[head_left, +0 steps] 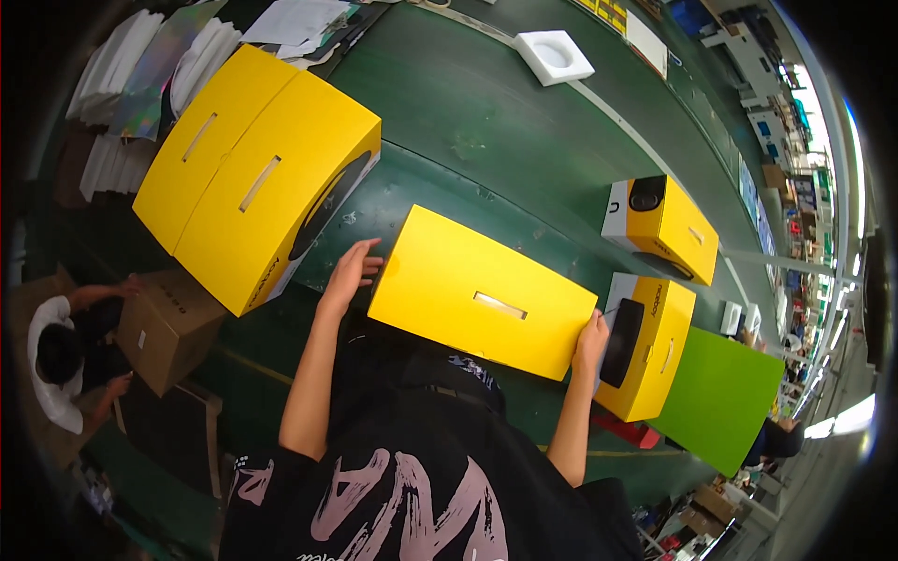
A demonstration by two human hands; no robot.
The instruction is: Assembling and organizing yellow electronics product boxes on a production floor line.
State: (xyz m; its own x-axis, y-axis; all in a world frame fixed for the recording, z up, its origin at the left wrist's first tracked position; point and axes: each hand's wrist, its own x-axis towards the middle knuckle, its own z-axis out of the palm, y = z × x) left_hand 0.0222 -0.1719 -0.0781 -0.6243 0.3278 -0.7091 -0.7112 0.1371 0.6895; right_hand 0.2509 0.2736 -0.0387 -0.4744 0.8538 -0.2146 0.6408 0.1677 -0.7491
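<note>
In front of my body is a long yellow box [468,271] with a slot-shaped handle hole in its top, tilted down toward the right. My right hand [589,344] holds its right end, the thumb by the top edge and the other fingers partly hidden. Beside the left end, my left hand [354,273] is open with its fingers stretched toward the box; whether the fingertips touch it I cannot tell. The underside of the box is out of sight.
Two large yellow boxes [271,178] stand together at the left. On the right are two smaller yellow boxes [669,346] and a green panel [720,397]. A white foam insert [554,58] lies farther back on the green table [449,112]. At far left, another person handles a brown carton [168,327].
</note>
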